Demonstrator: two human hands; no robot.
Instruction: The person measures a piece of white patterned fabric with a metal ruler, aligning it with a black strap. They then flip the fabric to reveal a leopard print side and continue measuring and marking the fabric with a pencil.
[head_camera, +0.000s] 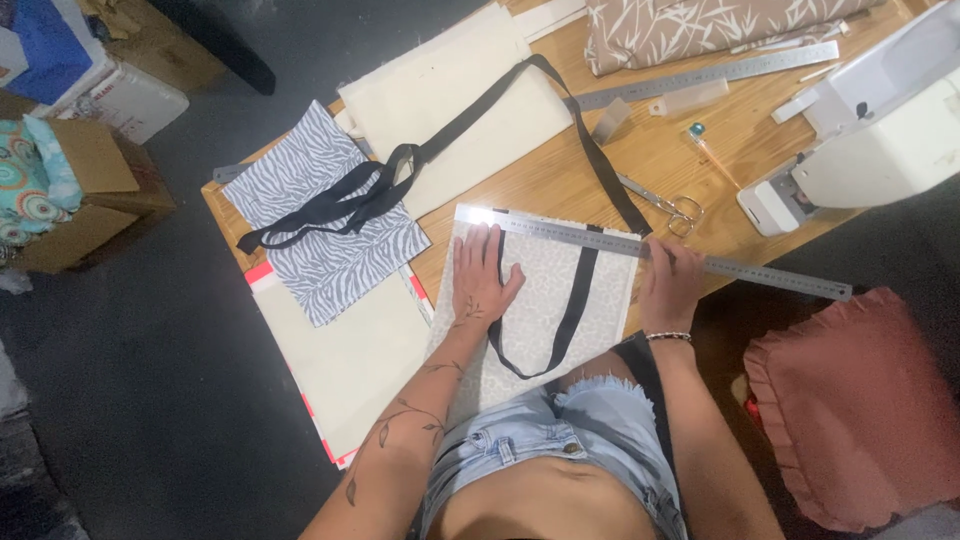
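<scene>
We see the left hand (482, 278) lying flat, fingers spread, palm down on a pale spotted fabric panel (535, 300) just below the middle of the frame. Its grip is wide and closes on nothing; it only presses the cloth to the wooden surface (560, 180). The right hand (672, 283) rests at the panel's right edge, fingers bent down over a long steel ruler (680, 258) that runs along the panel's top edge and slopes off toward the right of the frame. That grip is narrow, pinning the ruler against the cloth rather than lifting it. So the panel lies directly under and between both hands, with the ruler crossing just above the left fingertips and under the right ones.

A black strap (572, 310) loops down the panel between the hands. Small scissors (668, 208) lie just above the ruler, near the right hand. In the left of the frame a zebra-print piece (320, 220) with knotted black straps lies well apart from the hands, a cream panel (450, 100) above it. A white sewing machine (880, 120) sits at the upper right, a second ruler (720, 72) along the top.
</scene>
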